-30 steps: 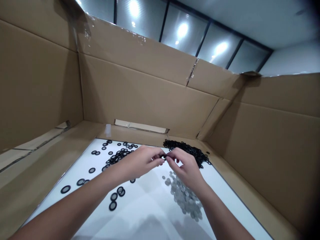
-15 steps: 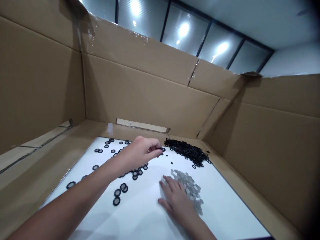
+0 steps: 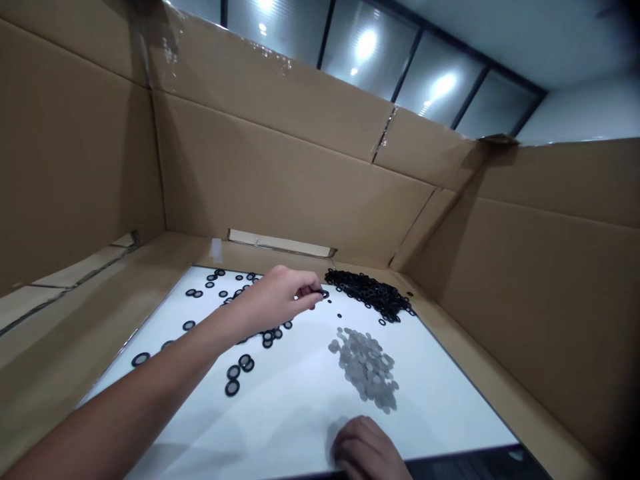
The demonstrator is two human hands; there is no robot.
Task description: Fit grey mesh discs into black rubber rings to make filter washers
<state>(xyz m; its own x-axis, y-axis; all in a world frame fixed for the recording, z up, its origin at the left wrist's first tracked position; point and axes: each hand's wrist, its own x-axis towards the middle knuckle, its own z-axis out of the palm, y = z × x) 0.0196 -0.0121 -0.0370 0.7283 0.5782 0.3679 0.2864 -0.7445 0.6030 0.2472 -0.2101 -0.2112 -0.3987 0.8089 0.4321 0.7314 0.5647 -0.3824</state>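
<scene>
My left hand point(image 3: 293, 293) reaches across the white board, thumb and fingertips pinched on a small black ring point(image 3: 325, 294). Just to the right of it lies a heap of black rings point(image 3: 373, 293). My right hand point(image 3: 367, 448) is near the front edge of the board with its fingers curled in; whether anything is in them is hidden. Beyond it spreads a pile of small translucent grey discs point(image 3: 367, 367). On the left are several black rings with grey discs inside them point(image 3: 233, 372), partly covered by my left forearm.
The white board point(image 3: 290, 413) lies inside a large cardboard box, whose back wall point(image 3: 280, 180) and right wall point(image 3: 540, 280) rise around it. A dark strip point(image 3: 465, 463) runs along the front edge. A few loose black rings point(image 3: 382, 322) lie near the heap.
My right hand has drawn back from the disc pile toward the front edge, and its fingers have curled. My left hand keeps its pinch on the ring. The view has shifted slightly.
</scene>
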